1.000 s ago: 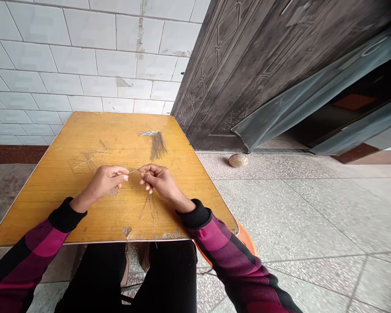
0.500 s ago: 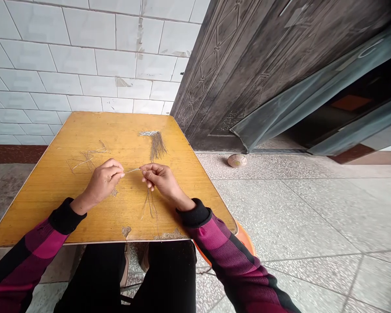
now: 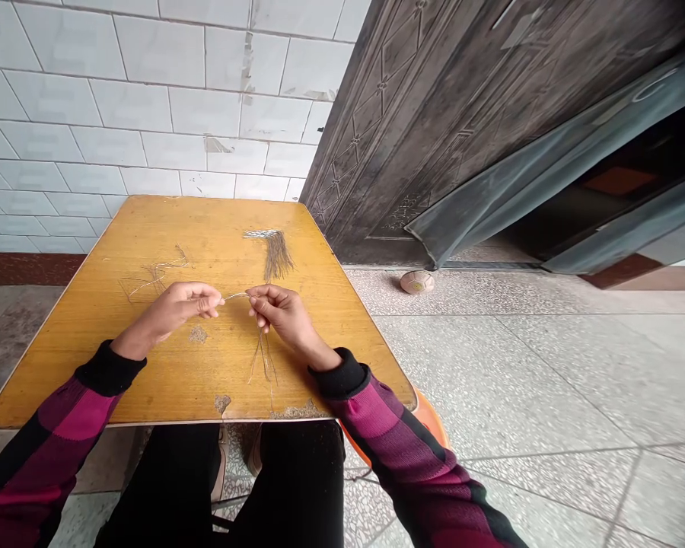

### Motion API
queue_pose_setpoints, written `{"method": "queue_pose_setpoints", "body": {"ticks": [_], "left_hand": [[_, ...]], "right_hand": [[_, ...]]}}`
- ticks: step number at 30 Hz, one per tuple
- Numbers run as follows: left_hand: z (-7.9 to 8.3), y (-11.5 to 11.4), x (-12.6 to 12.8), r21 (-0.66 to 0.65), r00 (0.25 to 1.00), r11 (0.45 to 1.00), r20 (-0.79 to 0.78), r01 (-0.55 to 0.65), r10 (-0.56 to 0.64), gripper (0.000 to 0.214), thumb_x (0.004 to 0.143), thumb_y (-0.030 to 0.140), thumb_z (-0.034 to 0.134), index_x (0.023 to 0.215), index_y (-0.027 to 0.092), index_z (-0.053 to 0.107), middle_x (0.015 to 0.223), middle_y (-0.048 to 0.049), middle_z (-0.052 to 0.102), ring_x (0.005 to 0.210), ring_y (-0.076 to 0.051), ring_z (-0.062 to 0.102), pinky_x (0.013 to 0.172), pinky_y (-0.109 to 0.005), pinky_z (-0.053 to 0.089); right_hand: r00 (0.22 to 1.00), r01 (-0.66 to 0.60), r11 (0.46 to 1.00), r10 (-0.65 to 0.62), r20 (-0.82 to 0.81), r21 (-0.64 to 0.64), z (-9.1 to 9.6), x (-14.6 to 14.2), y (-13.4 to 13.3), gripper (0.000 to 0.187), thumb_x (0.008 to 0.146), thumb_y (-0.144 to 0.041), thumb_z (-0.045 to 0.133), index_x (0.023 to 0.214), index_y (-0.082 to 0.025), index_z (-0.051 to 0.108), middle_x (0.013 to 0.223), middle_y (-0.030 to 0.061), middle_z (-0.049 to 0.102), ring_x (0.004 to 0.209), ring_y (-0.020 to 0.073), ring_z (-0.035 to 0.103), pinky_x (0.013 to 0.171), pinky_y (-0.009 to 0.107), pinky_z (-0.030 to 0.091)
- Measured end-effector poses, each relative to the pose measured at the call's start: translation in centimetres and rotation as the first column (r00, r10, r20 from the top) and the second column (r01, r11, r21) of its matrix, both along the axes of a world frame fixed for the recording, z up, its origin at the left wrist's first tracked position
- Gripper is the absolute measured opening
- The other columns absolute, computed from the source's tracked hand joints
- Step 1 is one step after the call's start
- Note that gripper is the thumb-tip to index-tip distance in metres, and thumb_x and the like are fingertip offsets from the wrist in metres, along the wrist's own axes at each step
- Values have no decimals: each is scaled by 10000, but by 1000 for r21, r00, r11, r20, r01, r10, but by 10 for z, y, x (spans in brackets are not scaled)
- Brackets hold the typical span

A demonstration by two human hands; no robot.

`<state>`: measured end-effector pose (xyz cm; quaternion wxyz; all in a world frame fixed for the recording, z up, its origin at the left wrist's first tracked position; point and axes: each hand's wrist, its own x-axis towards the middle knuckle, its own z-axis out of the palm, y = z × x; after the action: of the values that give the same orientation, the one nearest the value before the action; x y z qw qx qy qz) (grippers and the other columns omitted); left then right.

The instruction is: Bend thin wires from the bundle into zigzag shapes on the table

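Between my hands a thin silvery wire (image 3: 237, 294) is stretched above the wooden table (image 3: 85, 335). My left hand (image 3: 189, 307) pinches its left end with thumb and fingers. The wire's other end is held in the closed fingertips of my right hand (image 3: 282, 313). Several thin dark strands (image 3: 262, 358) hang below the right hand toward the table's front; whether they join the wire is hidden by the fingers. Farther back lies a bundle of wires (image 3: 277, 255), pale along the top, with dark ends fanned out toward me. Loose tangled wires (image 3: 158, 275) rest on the left.
The tabletop has chipped patches near its front edge. White wall tiles (image 3: 160, 53) stand behind it, and a dark carved door (image 3: 377, 152) is at the right. A ball (image 3: 416, 282) lies on the floor by the door. An orange stool (image 3: 431, 418) shows beside the table's right corner.
My left hand has turned, its fingers now stretched more toward the right and its wrist a little farther left. The right hand has stayed nearly still, holding the wire.
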<state>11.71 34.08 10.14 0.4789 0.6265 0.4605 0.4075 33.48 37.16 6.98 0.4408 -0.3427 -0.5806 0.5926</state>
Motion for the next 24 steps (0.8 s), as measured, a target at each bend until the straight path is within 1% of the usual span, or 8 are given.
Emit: {"method": "queue_pose_setpoints", "body": {"ticks": [2, 4, 8, 11, 15, 18, 20, 24], "left_hand": [[-3, 2, 1, -100, 998, 994, 59, 34, -28, 276, 776, 401, 661, 820, 132, 708, 811, -98, 692, 708, -165, 608, 689, -286, 465], [-6, 4, 4, -144, 996, 987, 74, 65, -55, 282, 777, 402, 656, 783, 124, 702, 803, -103, 694, 687, -152, 605, 667, -272, 462], [-11, 4, 14, -239, 988, 963, 116, 126, -101, 229, 751, 351, 667, 708, 127, 681, 675, -64, 661, 592, -124, 564, 572, -238, 430], [-12, 4, 16, -312, 980, 940, 184, 135, -80, 183, 716, 288, 662, 622, 132, 643, 592, -36, 608, 520, -101, 509, 505, -223, 396], [-14, 6, 15, -418, 958, 892, 283, 173, -53, 142, 691, 246, 635, 612, 128, 625, 549, -27, 571, 462, -93, 479, 444, -218, 357], [-15, 7, 16, -477, 951, 864, 310, 162, -7, 149, 676, 248, 624, 595, 123, 614, 519, -19, 549, 425, -84, 457, 410, -208, 323], [-16, 7, 16, -492, 947, 859, 320, 140, 29, 145, 671, 242, 621, 590, 122, 612, 506, -14, 540, 412, -80, 449, 400, -206, 314], [-17, 8, 15, -508, 936, 855, 340, 100, 92, 129, 671, 212, 605, 576, 125, 599, 479, -9, 523, 390, -79, 439, 398, -209, 322]], "right_hand": [[1000, -19, 1000, 19, 9, -5, -1, -3, -3, 365, 716, -423, 720, 925, -146, 605, 617, -28, 634, 401, 48, 501, 346, 155, 412], [999, -42, 999, 43, 22, -14, -2, -7, -7, 353, 725, -412, 713, 931, -150, 597, 630, -26, 636, 409, 51, 506, 347, 155, 414], [994, -96, 995, 97, 44, -20, -5, -13, -13, 323, 738, -397, 701, 914, -152, 586, 646, -29, 628, 427, 51, 517, 358, 153, 421], [991, -122, 993, 122, 63, -4, -7, -16, -16, 303, 749, -397, 689, 901, -153, 592, 642, -30, 619, 429, 49, 513, 362, 153, 420], [989, -125, 992, 122, 88, 23, -6, -17, -18, 274, 763, -395, 673, 876, -153, 617, 650, -23, 617, 435, 50, 508, 365, 157, 414], [988, -119, 992, 114, 101, 47, -8, -18, -19, 268, 773, -398, 667, 876, -152, 643, 668, -14, 622, 444, 52, 509, 370, 161, 406], [989, -113, 991, 105, 108, 70, -11, -19, -19, 289, 776, -401, 666, 927, -155, 665, 677, -9, 628, 448, 56, 510, 375, 169, 403], [988, -104, 987, 89, 130, 120, -19, -20, -21, 385, 787, -396, 653, 1095, -165, 665, 674, -8, 629, 432, 65, 494, 380, 191, 404]]}}
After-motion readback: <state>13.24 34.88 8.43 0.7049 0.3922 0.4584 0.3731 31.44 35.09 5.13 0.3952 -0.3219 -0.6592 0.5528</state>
